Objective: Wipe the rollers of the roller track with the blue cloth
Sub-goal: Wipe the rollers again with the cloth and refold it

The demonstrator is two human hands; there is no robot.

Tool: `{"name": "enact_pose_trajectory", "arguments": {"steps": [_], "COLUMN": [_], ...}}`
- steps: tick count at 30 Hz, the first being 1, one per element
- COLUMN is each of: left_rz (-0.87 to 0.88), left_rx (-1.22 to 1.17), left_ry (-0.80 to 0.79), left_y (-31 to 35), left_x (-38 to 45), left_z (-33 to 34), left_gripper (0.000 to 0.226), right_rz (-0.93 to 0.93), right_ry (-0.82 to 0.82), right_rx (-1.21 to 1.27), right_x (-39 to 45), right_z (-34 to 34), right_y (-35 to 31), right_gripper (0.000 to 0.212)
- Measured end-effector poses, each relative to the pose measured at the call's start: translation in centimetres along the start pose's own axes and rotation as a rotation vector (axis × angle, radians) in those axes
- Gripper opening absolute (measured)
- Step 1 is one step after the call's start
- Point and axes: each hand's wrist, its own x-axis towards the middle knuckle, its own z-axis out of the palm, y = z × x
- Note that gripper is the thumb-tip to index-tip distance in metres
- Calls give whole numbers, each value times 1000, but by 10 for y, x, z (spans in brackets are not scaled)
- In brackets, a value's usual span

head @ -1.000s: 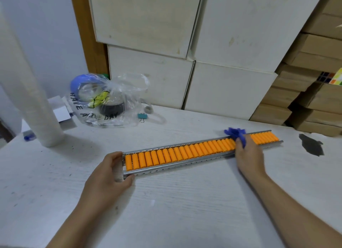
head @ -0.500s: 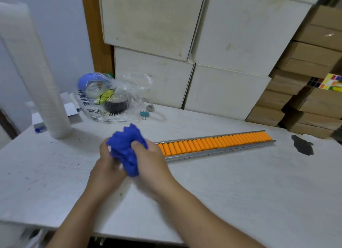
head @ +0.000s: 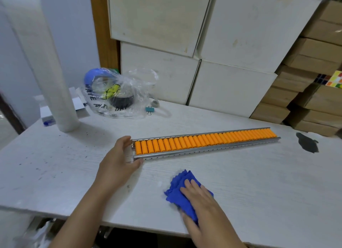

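Note:
The roller track (head: 205, 143), a metal rail with a row of orange rollers, lies across the white table (head: 55, 170), slanting up to the right. My left hand (head: 118, 162) clasps its left end, thumb at the front rail and fingers at the back. The blue cloth (head: 178, 192) lies crumpled on the table in front of the track, near the front edge. My right hand (head: 199, 201) rests flat on top of the cloth, palm down, pressing it to the table; the cloth is apart from the rollers.
A tall roll of clear film (head: 48, 66) stands at the back left. Beside it lies a clear plastic bag (head: 118, 94) with tape rolls, and a small binder clip (head: 149, 109). White boxes (head: 231, 88) and cardboard boxes (head: 314, 99) line the back. A dark stain (head: 306, 142) marks the table's right.
Both hands held the bunched cloth near the track's left end half a second ago. Now the right hand has brought it down onto the table and the left hand has gone back to the track's end.

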Motion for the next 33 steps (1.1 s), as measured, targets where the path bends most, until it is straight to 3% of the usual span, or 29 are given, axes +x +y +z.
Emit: {"name": "enact_pose_trajectory", "arguments": {"steps": [3,5,9,11,16,20,25,29,33], "left_rz": [11,13,13,9,-29,-11,-57,-69,-70], "left_rx": [7,7,2,-2,-38,-30,12,24,-25], "left_ry": [-11,-15,-23,-34,-52,-76,-83,-27,-27], "left_y": [0,0,1,2,2,2,3,0,-1], "left_x": [0,0,-1,-1,0,-1,3,2,-2], "left_z": [-1,-1,-2,-2,-2,-5,-2,2,4], "left_gripper": [78,77,78,78,78,63,85,81,77], "right_rz": [56,50,117,48,-188,-284,-307,-267,-165], "right_ry": [-212,-297,-112,-31,-107,-160,-136,-113,-68], "right_rx": [-5,-3,217,203,140,20,-97,-144,-117], "right_x": [0,1,6,23,92,135,144,133,114], "right_z": [-21,-31,-41,-46,-32,-8,4,-17,-52], "right_y": [-6,-8,-16,-25,-62,-72,-42,3,85], "right_gripper": [89,96,63,47,55,61,64,74,71]}}
